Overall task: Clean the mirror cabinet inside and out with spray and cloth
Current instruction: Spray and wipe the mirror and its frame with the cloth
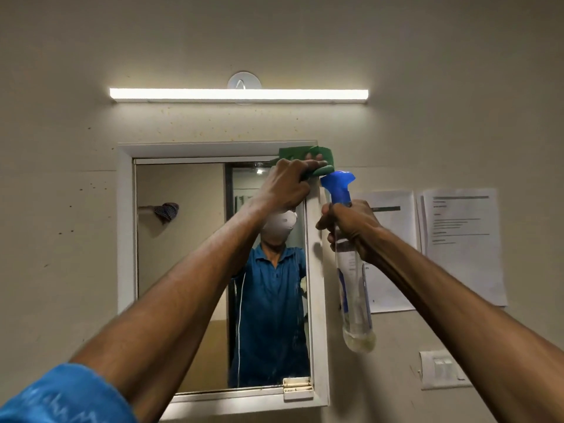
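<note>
A lit tube light [238, 94] runs across a beige wall above a white-framed mirror cabinet [125, 227], with a round white fitting [244, 80] just behind the light. To the right of the cabinet, printed paper sheets [462, 242] are stuck to the wall, and a white switch plate [442, 369] sits below them. Small dark specks dot the wall around the light and to the left of the cabinet. Two bare forearms reach up from the bottom of the view and cover much of the mirror's right half. The left hand [285, 186] presses a green cloth [308, 155] against the cabinet's top right corner, fingers spread flat over it. The right hand [351, 227] is clenched around the neck of a clear spray bottle [354, 288] with a blue trigger head, held upright just right of the cabinet's frame; a little pale liquid sits at its bottom. The mirror reflects a person in a blue shirt and a bundle of cloth hanging on a wall. A blue sleeve [65, 395] is cut off at the lower left corner. The print on the sheets is too blurred to read.
</note>
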A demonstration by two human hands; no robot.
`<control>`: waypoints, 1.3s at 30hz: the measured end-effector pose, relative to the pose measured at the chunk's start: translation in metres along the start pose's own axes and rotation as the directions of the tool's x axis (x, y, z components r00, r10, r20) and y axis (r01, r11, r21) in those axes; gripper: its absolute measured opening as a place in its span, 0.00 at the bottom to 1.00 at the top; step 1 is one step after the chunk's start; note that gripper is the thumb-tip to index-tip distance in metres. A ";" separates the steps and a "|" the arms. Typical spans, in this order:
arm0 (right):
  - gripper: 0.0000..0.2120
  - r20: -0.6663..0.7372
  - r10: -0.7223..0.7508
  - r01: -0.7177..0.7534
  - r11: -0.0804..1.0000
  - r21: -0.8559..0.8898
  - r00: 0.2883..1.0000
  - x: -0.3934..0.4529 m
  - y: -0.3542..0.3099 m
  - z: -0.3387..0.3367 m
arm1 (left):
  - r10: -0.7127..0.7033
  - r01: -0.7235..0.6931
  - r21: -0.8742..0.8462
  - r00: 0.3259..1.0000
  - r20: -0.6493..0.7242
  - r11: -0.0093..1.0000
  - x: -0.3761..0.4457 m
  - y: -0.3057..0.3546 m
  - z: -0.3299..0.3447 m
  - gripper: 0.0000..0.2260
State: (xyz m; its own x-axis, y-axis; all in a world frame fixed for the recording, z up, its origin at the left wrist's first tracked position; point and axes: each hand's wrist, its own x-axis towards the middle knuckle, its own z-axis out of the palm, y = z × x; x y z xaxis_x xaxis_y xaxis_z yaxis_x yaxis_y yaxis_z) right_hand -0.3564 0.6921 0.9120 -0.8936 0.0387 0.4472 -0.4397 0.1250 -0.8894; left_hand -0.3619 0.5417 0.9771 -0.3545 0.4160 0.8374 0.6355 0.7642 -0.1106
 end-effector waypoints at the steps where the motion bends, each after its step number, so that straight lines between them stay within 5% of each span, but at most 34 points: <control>1: 0.07 -0.004 0.005 -0.005 1.000 -0.011 1.000 -0.003 0.005 0.000 | -0.001 0.001 -0.003 1.000 -0.003 1.000 -0.002 0.000 0.003 0.24; 39: 0.07 -0.025 0.095 -0.095 0.995 -0.017 0.995 -0.073 0.112 0.018 | -0.044 0.079 -0.186 0.981 0.187 0.979 -0.098 0.004 0.060 0.27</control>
State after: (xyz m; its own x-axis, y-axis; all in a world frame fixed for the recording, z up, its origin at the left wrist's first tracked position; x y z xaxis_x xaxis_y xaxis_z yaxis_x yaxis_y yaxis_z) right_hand -0.3417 0.6855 0.7779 -0.9286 0.0753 0.3633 -0.3512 0.1373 -0.9262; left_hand -0.3658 0.5336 0.8628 -0.5037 0.4669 0.7269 0.7218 0.6897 0.0572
